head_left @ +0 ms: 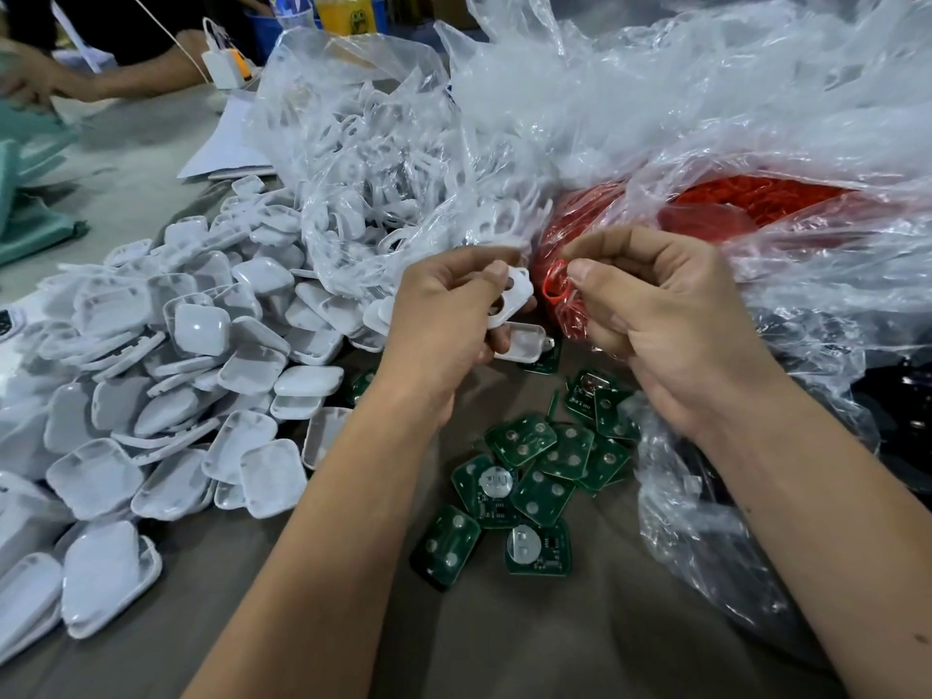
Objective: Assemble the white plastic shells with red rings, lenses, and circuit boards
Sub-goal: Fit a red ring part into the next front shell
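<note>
My left hand (444, 315) grips a white plastic shell (514, 297) with round holes, held upright at the middle of the view. Just right of it, my right hand (650, 305) pinches a thin red ring (555, 282) between thumb and forefinger. The ring hangs a short gap away from the shell. A second white shell (522, 343) lies on the table right under my left hand. Several green circuit boards (529, 471) are scattered on the brown cloth below both hands. No lenses can be made out.
A big heap of white shells (176, 375) covers the left. A clear bag of white parts (383, 169) stands behind, and a clear bag of red rings (756, 204) at the right. Another person's arms (101, 78) reach in at the far left.
</note>
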Action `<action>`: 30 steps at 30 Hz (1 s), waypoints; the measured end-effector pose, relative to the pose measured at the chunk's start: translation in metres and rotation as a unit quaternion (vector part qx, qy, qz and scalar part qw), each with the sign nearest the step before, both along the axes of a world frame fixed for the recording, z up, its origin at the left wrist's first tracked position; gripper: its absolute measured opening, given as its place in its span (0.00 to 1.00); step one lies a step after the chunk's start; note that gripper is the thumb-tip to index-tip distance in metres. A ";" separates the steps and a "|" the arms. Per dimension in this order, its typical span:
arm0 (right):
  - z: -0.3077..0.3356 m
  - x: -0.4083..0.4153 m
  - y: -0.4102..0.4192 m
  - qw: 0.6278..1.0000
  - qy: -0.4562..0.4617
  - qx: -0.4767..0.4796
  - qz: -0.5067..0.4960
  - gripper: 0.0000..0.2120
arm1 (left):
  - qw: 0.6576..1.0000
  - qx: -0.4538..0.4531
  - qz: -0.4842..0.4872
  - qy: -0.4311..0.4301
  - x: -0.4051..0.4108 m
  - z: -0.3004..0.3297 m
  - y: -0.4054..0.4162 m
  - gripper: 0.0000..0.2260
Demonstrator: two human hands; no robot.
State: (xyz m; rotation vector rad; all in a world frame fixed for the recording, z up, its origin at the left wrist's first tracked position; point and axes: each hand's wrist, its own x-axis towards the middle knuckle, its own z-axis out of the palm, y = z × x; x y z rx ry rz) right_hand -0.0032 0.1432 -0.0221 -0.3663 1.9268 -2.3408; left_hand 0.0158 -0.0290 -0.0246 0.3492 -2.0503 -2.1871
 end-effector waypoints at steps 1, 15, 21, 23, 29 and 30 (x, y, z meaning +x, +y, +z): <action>0.000 0.000 0.000 1.000 0.006 0.005 -0.001 0.06 | 1.000 -0.024 0.002 0.012 0.000 -0.001 0.000 0.07; -0.003 0.002 -0.005 0.960 0.154 0.214 -0.099 0.06 | 0.992 0.073 -0.107 0.005 0.003 0.003 0.008 0.20; 0.001 0.007 -0.008 0.924 0.232 0.264 -0.151 0.07 | 0.983 0.049 -0.171 0.041 0.008 0.007 0.009 0.26; 0.002 0.009 -0.010 0.905 0.267 0.286 -0.166 0.07 | 0.983 0.033 -0.176 0.047 0.009 0.008 0.012 0.25; 0.001 0.008 -0.010 0.861 0.330 0.343 -0.177 0.07 | 0.979 0.112 -0.165 0.032 0.010 0.009 0.016 0.23; 0.001 0.007 -0.010 0.859 0.331 0.348 -0.175 0.07 | 0.980 0.110 -0.160 0.033 0.010 0.009 0.017 0.23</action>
